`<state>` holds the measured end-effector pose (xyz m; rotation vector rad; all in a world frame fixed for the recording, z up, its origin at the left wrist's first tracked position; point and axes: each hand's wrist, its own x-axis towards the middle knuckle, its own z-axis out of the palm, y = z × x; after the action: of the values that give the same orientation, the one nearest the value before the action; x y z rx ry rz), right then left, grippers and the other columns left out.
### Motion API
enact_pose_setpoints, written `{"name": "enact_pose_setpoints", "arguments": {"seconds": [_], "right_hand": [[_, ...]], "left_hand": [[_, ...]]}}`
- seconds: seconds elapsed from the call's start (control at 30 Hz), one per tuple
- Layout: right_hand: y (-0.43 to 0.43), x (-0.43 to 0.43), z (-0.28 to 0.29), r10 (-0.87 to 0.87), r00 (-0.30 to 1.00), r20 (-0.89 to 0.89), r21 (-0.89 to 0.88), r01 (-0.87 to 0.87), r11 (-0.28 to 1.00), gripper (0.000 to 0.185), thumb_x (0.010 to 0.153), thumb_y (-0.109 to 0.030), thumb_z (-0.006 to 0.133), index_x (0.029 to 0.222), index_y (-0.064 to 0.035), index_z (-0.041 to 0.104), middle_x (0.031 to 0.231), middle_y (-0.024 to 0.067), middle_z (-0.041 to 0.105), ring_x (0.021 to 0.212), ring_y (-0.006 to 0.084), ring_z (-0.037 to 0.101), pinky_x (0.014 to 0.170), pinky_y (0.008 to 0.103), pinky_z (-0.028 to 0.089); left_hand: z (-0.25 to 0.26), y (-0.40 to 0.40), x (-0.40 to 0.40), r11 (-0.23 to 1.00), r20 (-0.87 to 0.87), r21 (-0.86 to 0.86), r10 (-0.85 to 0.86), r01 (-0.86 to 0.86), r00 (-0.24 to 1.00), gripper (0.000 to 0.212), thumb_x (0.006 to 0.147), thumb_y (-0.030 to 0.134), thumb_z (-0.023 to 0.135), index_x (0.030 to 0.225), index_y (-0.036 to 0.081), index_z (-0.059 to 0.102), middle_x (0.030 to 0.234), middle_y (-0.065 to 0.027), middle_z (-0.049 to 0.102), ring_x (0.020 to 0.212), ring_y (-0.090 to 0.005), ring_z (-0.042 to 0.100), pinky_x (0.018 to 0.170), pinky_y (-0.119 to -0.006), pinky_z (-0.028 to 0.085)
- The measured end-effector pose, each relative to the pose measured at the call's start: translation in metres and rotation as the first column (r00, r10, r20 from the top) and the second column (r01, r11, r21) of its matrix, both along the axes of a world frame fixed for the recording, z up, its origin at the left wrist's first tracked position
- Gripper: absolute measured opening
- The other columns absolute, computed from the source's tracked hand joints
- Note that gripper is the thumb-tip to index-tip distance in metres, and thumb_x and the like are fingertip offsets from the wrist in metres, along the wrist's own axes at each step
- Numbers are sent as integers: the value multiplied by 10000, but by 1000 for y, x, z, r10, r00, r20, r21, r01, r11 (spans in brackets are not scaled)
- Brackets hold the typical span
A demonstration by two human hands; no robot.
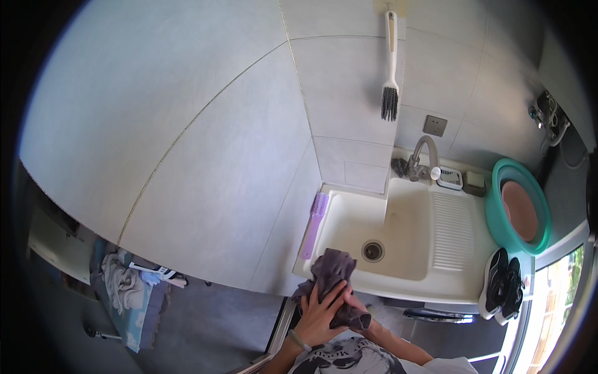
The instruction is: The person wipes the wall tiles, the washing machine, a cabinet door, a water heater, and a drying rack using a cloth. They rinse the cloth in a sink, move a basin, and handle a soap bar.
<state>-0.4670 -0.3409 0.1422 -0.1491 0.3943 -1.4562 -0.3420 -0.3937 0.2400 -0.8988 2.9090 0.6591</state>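
A crumpled dark purple-grey cloth is bunched between my hands at the front left corner of a white laundry sink. My left hand lies over the cloth with its fingers spread and pressing on it; a bracelet circles that wrist. My right hand grips the cloth from the other side, partly hidden behind it. Part of the cloth overlaps the sink's front rim, and a loose end hangs by my right wrist.
A purple brush lies on the sink's left rim. Behind the basin stands a faucet beside a soap dish. Teal basin and black sneakers occupy the right side. A white-handled brush hangs on the wall.
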Motion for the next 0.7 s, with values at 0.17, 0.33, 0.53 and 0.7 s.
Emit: {"name": "enact_pose_setpoints", "arguments": {"seconds": [0.17,0.33,0.53,0.7], "right_hand": [[-30,29,28,-310,910,-275,-111,290,951,308,946,-153,571,1217,-9,553,1095,28,616,991,112,573,888,260,440],[-85,94,71,-725,102,-681,-696,217,685,316,841,-146,691,1126,-33,613,1350,223,402,1277,366,372,1051,405,286],[-219,71,78,-714,-112,-691,-659,504,559,429,903,-232,596,1322,-182,519,1414,218,359,1339,412,289,1030,537,248],[-298,-35,73,-574,31,-818,-423,644,637,310,919,-335,575,1121,-100,569,1141,205,492,1136,403,421,942,510,318]], "left_hand": [[3,-13,47,994,-480,-98,-6,-46,877,787,678,245,803,1353,38,457,1442,-159,369,1312,-447,336,1022,-505,352],[27,3,113,823,-832,-270,62,-500,551,283,838,144,627,1086,13,589,1116,-186,559,956,-325,561,820,-421,467],[5,-1,169,693,-834,-226,226,-684,504,261,818,116,635,1049,-1,598,1033,-171,562,892,-324,558,746,-380,498],[5,2,150,718,-864,-177,215,-673,456,221,803,54,617,1019,9,600,1009,-165,567,873,-313,558,701,-358,495]]}}
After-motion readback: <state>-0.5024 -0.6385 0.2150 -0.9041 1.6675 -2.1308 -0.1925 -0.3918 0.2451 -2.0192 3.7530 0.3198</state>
